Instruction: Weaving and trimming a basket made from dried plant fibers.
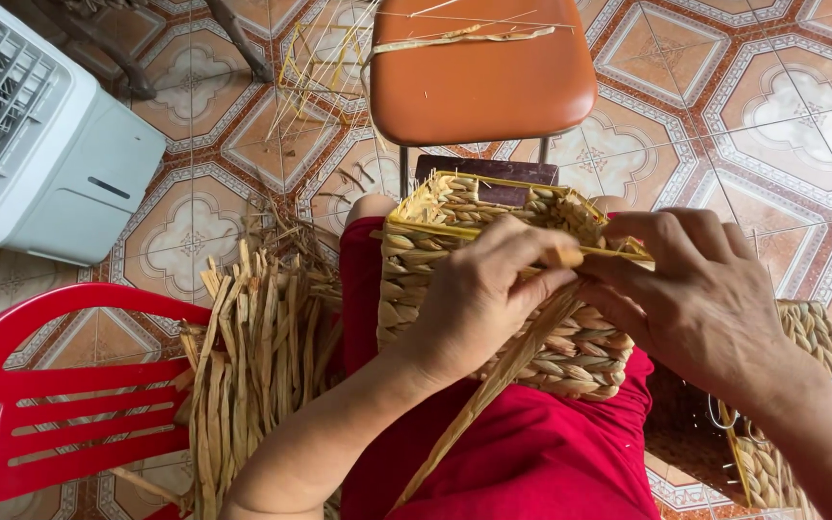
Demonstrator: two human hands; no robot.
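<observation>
Patterned floor tiles [772, 96], orange stool [481, 67], both hands [479, 294] pinching straw strand [493, 385] at woven basket [493, 217] rim

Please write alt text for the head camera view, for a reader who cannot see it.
Seen from above, a person's left hand and right hand pinch a long straw strand at the rim of a half-woven straw basket resting on their lap in red clothing. A bundle of dried straw lies beside a red plastic chair; an orange stool stands ahead on patterned tiles.

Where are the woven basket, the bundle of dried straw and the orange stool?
woven basket [585, 351]: head view, its woven side wall.
bundle of dried straw [252, 356]: head view, mid-bundle.
orange stool [479, 77]: head view, seat middle.
</observation>
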